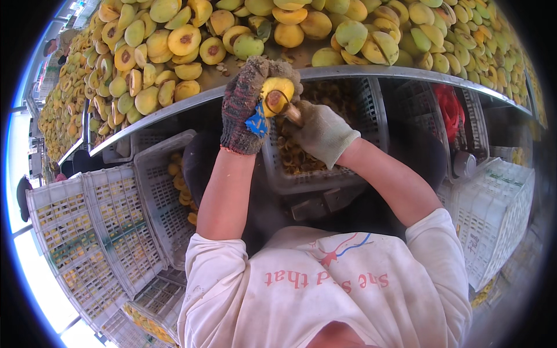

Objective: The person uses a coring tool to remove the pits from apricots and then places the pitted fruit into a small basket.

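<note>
My left hand (pixel 246 104), in a dirty dark knitted glove with blue material at the palm, grips a halved yellow fruit (pixel 280 87) with its cut side and brown centre showing. My right hand (pixel 322 132), in a pale soiled glove, is closed around the wooden handle (pixel 293 114) of a tool. A thin curved metal loop at the handle's end lies against the fruit's flesh. Both hands are over the front edge of a metal table heaped with halved yellow-green fruit (pixel 185 39). Beneath them, a plastic crate (pixel 287 185) holds curled fruit scraps (pixel 300 158).
The table's metal rim (pixel 417 75) curves across in front of me. Stacked white plastic crates (pixel 109 226) stand at the left, some with fruit inside. Another crate (pixel 491 217) stands at the right, near a red bag (pixel 449 111). A person (pixel 65 43) is at the far left.
</note>
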The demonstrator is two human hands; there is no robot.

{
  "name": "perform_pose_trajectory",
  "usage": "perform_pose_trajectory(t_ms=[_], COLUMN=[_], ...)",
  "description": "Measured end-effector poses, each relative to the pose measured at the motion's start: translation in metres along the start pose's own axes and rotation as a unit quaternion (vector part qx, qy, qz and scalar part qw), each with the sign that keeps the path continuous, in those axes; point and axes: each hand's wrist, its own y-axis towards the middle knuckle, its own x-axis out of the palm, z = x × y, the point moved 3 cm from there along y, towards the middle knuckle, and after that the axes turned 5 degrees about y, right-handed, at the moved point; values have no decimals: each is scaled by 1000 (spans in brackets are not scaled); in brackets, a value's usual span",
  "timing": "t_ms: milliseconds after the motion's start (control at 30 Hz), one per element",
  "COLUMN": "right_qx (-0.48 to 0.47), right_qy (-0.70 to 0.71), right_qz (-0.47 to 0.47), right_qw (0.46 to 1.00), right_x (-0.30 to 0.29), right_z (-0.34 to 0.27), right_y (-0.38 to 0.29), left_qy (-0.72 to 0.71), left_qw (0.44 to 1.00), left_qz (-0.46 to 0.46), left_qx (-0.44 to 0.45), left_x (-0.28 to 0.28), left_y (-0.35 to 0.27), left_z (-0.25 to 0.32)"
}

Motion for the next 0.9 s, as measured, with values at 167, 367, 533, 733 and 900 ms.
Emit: perform_pose_trajectory(t_ms=[167,367,533,733,900], right_qx=[19,26,52,156,77], right_qy=[131,230,266,470,538], right_qz=[-81,-100,-169,-335,-373], right_qw=[988,968,948,802,752], right_x=[7,-1,-1,-4,-16], right_z=[1,0,-12,2,6], right_y=[-5,-7,-18,-27,-37], left_qy=[17,100,249,-34,-154], left_qw=[998,993,968,997,987], left_qz=[-49,-25,-38,14,11], left_qx=[-45,61,6,-63,-50], left_x=[-18,-23,-5,5,24], left_y=[4,7,2,-1,-8], left_z=[-5,-13,3,-17,-3])
